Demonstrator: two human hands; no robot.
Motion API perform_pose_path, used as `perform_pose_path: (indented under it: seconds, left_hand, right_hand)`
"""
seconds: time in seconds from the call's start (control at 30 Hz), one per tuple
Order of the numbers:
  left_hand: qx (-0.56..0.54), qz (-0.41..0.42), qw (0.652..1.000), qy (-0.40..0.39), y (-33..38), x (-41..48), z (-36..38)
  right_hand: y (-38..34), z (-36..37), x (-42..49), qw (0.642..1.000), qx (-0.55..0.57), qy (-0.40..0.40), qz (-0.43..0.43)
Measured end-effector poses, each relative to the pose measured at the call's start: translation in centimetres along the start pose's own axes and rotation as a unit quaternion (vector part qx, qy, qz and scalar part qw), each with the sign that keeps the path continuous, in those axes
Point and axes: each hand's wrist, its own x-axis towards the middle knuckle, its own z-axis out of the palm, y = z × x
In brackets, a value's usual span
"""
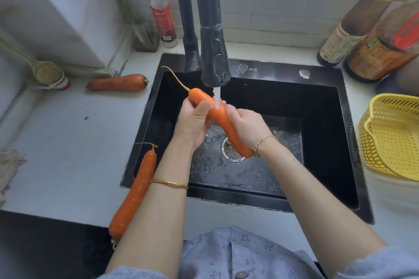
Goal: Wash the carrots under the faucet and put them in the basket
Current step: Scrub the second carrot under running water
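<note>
Orange carrot [221, 116] held slantwise, left hand [193, 122] curled near its tip, right hand [246, 124] curled lower, so the faucet [214, 61] stream lands between them. Yellow basket [390, 136] waits beyond the right hand.

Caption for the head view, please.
Left hand and right hand grip a carrot under the running faucet; yellow basket stands at right.

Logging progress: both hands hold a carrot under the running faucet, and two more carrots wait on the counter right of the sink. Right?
Wrong side: the head view shows the far carrot and the near carrot on the counter left of the sink. The rest holds.
</note>
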Motion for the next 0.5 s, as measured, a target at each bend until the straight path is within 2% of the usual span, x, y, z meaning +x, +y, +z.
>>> perform_pose_path:
  seconds: [0.07,0.27,0.43,0.5]
  left_hand:
    - [0.019,0.009,1.000,0.014,0.09,0.07,0.25]
    - [0.012,-0.017,0.998,-0.056,0.61,-0.36,-0.51]
    - [0.028,-0.009,1.000,0.003,0.29,-0.06,-0.02]
    - [0.034,-0.009,0.999,0.004,0.40,0.06,-0.01]
  right_hand:
    - [-0.10,0.01,-0.02,1.000,-0.005,0.008,0.000]
    - [0.50,-0.36,-0.05,0.994,0.083,-0.050,0.058]
    - [-0.26,0.09,-0.04,1.000,-0.008,-0.009,0.008]
    - [-0.37,-0.02,-0.01,1.000,-0.013,-0.009,0.008]
